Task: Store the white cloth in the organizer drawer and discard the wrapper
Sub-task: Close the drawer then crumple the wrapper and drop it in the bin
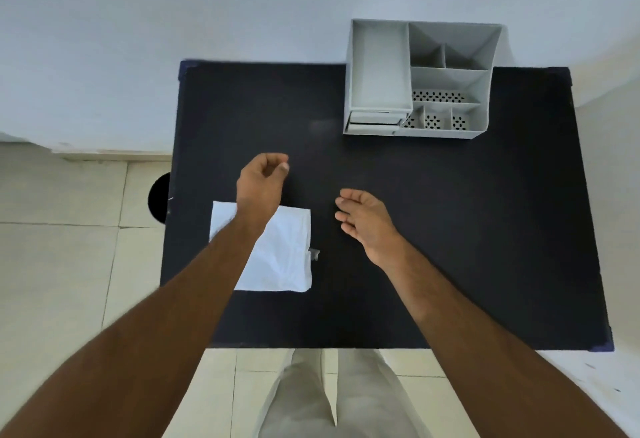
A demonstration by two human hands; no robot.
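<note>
We see the grey organizer (420, 81) at 1 o'clock with bare compartments, our left hand (261, 183) loosely curled on nothing, right hand (363, 217) open, forearm partly hiding the white cloth (282, 250).

Cloth (280, 250) left; organizer (377, 77) far right.

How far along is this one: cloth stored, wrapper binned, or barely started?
Barely started. Nothing looks done: the white cloth lies flat on the black table, apart from the grey organizer, whose drawer looks shut. In hand: nothing; the left hand is loosely curled, the right hand open. A small clear scrap beside the cloth may be the wrapper. Both steps remain.
</note>
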